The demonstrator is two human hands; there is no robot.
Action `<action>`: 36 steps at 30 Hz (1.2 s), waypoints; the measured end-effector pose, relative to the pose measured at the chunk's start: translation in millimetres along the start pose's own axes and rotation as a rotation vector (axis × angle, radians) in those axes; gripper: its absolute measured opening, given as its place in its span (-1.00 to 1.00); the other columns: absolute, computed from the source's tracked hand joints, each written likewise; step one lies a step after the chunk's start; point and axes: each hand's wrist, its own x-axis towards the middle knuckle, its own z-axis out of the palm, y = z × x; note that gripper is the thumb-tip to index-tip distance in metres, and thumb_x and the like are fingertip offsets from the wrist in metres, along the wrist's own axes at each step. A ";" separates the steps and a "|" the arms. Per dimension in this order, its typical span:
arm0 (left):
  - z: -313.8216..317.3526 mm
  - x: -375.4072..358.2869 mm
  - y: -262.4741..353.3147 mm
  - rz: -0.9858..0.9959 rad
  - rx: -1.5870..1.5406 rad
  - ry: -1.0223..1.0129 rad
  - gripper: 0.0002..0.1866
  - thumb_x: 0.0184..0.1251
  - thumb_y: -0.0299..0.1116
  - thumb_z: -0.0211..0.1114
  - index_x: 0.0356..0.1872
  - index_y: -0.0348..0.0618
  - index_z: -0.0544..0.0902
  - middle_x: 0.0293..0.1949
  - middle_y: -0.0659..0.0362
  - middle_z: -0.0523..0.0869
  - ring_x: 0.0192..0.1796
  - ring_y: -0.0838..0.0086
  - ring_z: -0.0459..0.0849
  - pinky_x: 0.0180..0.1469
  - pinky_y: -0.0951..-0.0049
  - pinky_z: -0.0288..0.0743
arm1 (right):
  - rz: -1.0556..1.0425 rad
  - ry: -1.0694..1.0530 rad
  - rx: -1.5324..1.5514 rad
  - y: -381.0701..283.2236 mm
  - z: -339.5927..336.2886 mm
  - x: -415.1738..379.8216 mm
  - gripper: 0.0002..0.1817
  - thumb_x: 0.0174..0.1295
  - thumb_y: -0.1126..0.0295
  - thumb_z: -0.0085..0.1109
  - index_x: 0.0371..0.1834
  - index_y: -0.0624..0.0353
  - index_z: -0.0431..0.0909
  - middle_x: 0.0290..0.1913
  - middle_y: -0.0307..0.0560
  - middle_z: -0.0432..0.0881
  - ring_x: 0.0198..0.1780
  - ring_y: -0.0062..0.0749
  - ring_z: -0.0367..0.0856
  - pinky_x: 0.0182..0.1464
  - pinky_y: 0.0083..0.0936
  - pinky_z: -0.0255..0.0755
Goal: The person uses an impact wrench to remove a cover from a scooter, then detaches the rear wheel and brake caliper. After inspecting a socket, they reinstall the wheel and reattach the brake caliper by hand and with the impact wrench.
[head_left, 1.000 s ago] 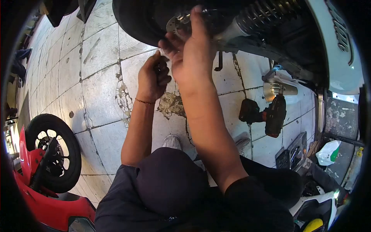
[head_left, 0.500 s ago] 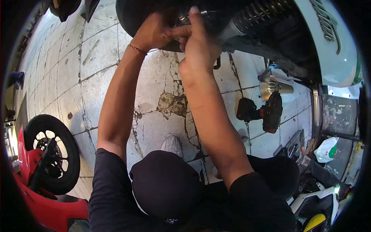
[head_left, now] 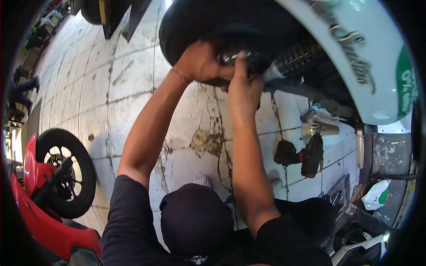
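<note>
Left hand (head_left: pixel 199 61): curled at wheel (head_left: pixel 177 29), perhaps steadying something hidden
Right hand (head_left: pixel 244 91): alongside, cannot tell whether grasping
Power tool (head_left: pixel 312 157): on floor (head_left: pixel 133 106), presumably for reach

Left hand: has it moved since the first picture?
Yes. Judged against the dark wheel, the left hand has moved up, from over the floor just below the wheel's edge to over the wheel itself.

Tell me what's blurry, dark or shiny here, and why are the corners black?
Head view: black corners, probably the round lens's edge; head view: left hand and right hand look slightly smeared; head view: upper tire in deep shadow, pale glare on the floor tiles.
</note>
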 end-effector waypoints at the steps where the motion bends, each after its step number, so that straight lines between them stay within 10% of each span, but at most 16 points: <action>1: -3.1 0.7 6.1 0.027 0.104 -0.012 -0.21 -0.16 0.37 0.39 -0.21 -0.26 0.66 -0.26 -0.17 0.73 -0.17 -0.10 0.72 -0.10 0.06 0.61 | -0.032 0.013 0.016 1.8 -1.8 1.5 -0.33 0.21 -0.15 0.25 -0.08 0.40 0.53 -0.28 -0.07 0.62 -0.58 -0.50 0.53 -0.60 -0.64 0.40; 6: -11.2 10.0 14.5 -0.013 0.230 -0.133 -0.28 -0.11 0.28 0.38 -0.20 -0.26 0.63 -0.35 -0.21 0.72 -0.23 -0.10 0.72 -0.14 0.04 0.61 | -0.022 -0.058 -0.093 -6.2 2.3 3.7 -0.23 0.26 -0.21 0.16 0.05 0.46 0.46 -0.25 0.10 0.60 -0.58 -0.41 0.59 -0.68 -0.59 0.38; 10: -4.9 20.7 2.3 0.180 0.113 -0.097 -0.36 -0.06 0.13 0.39 -0.16 -0.30 0.63 -0.37 -0.22 0.71 -0.24 -0.11 0.71 -0.15 0.06 0.61 | -0.110 0.123 -0.049 -18.2 10.1 -5.5 -0.23 0.25 -0.16 0.20 -0.04 0.56 0.46 -0.11 0.30 0.65 -0.07 0.06 0.67 0.01 -0.23 0.51; 28: -16.0 29.2 -6.7 0.206 0.222 -0.382 -0.46 -0.05 -0.10 0.43 -0.07 -0.26 0.62 -0.16 -0.19 0.68 -0.07 -0.13 0.63 -0.04 0.12 0.55 | -0.142 0.199 -0.017 -4.9 24.4 0.7 -0.20 0.25 -0.08 0.25 -0.05 0.68 0.29 -0.22 0.29 0.62 -0.20 0.04 0.67 -0.12 -0.28 0.55; 36: -16.2 18.4 -5.0 0.122 0.244 -0.340 -0.42 -0.10 -0.10 0.49 -0.07 -0.28 0.61 -0.25 -0.20 0.69 -0.15 -0.13 0.66 -0.13 0.13 0.58 | -0.137 -0.242 -0.169 -6.1 -17.3 3.8 -0.36 0.27 -0.03 0.23 -0.05 0.50 0.52 -0.18 0.29 0.65 -0.09 0.06 0.65 -0.05 -0.26 0.51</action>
